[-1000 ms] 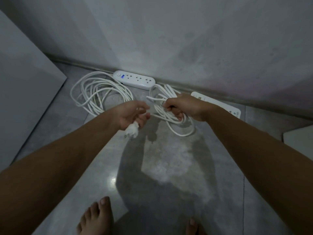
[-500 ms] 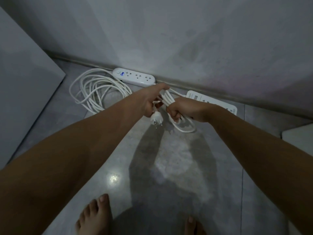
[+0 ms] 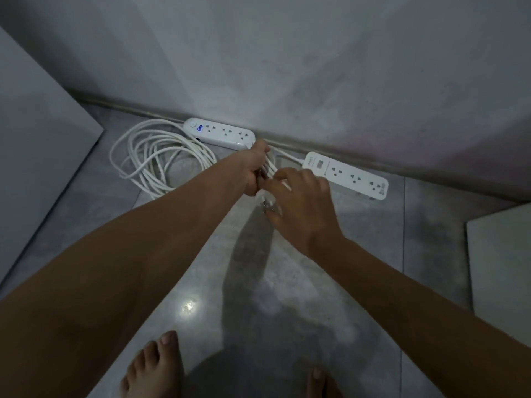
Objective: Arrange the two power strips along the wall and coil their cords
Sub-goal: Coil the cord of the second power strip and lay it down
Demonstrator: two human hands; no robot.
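Two white power strips lie along the base of the wall: the left strip [image 3: 219,133] with a blue lit mark, and the right strip [image 3: 346,175]. The left strip's cord [image 3: 155,156] rests as a loose coil on the floor beside it. My left hand [image 3: 251,169] is closed around the bundled cord [image 3: 271,167] of the right strip, just above the floor between the two strips. My right hand [image 3: 301,202] is right beside it, thumb and fingertips pinching a strand of that cord above its plug [image 3: 265,201], which hangs under the hands.
A grey panel [image 3: 37,145] stands at the left and a pale slab [image 3: 501,268] lies at the right. My bare feet [image 3: 155,366] are on the glossy grey tile floor [image 3: 287,282], near the bottom edge of the view.
The cord bundle has passed from my right hand into my left. My right hand let go and now pinches a strand above the plug. The right power strip is now uncovered.
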